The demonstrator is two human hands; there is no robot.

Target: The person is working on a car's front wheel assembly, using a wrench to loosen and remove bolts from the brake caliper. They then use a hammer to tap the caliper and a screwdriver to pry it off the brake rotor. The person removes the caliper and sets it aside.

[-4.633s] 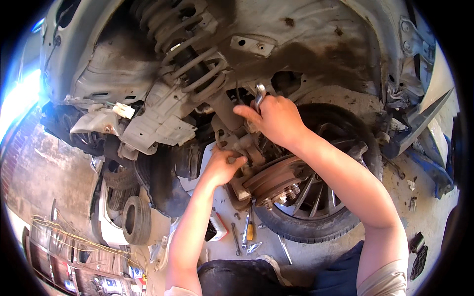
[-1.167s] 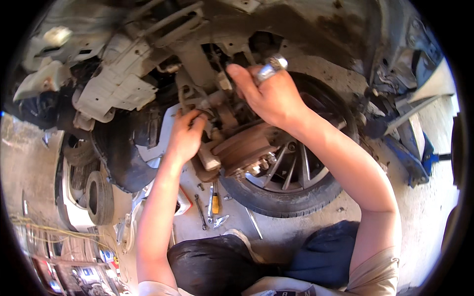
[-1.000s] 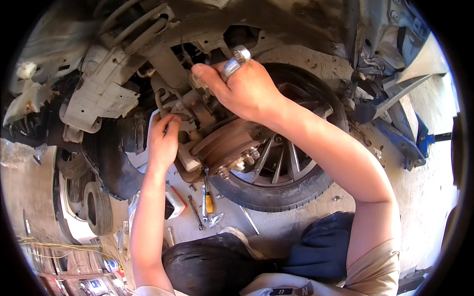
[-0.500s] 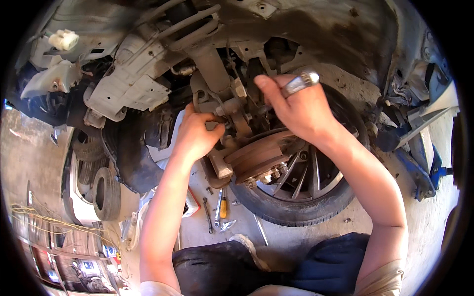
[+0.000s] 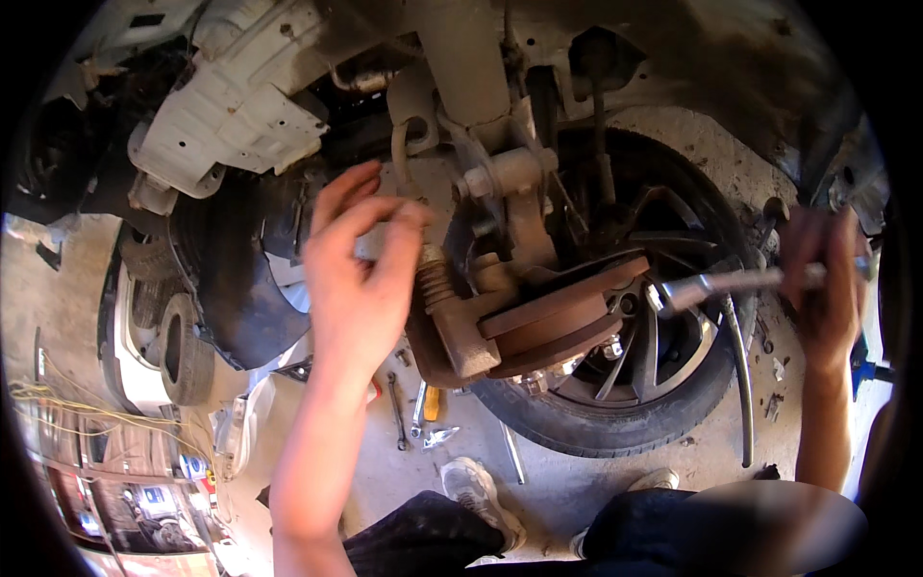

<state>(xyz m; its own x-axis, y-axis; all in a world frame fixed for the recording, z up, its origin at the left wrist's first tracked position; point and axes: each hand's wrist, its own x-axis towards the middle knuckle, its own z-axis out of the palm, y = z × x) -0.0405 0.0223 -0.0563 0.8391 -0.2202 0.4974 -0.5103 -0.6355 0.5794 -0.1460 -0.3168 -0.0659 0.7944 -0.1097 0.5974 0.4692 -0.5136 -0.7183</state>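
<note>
My left hand point(image 5: 358, 279) is beside the brake caliper point(image 5: 457, 327), fingers curled and thumb near its upper end; what they grip is hidden. Above it stands the dirty strut point(image 5: 457, 53) with its bolted bracket point(image 5: 510, 178). The rusty brake disc point(image 5: 548, 332) sits on exposed studs. At the right, my right hand point(image 5: 817, 279), blurred, holds a long silver wrench point(image 5: 716, 285) horizontally, its head beside the disc's right edge. A removed wheel point(image 5: 635, 423) lies behind the disc.
Grey body panels point(image 5: 221, 125) and a black liner point(image 5: 240, 298) hang on the left, with stacked tyres point(image 5: 187, 351) beyond. A yellow-handled screwdriver point(image 5: 433, 404), spanners point(image 5: 399, 423) and a metal bar point(image 5: 511, 452) lie on the floor below, near my shoes point(image 5: 471, 490).
My right hand has moved from above the hub out to the far right, the wrench now horizontal. My left hand is beside the caliper's upper end. The view has shifted.
</note>
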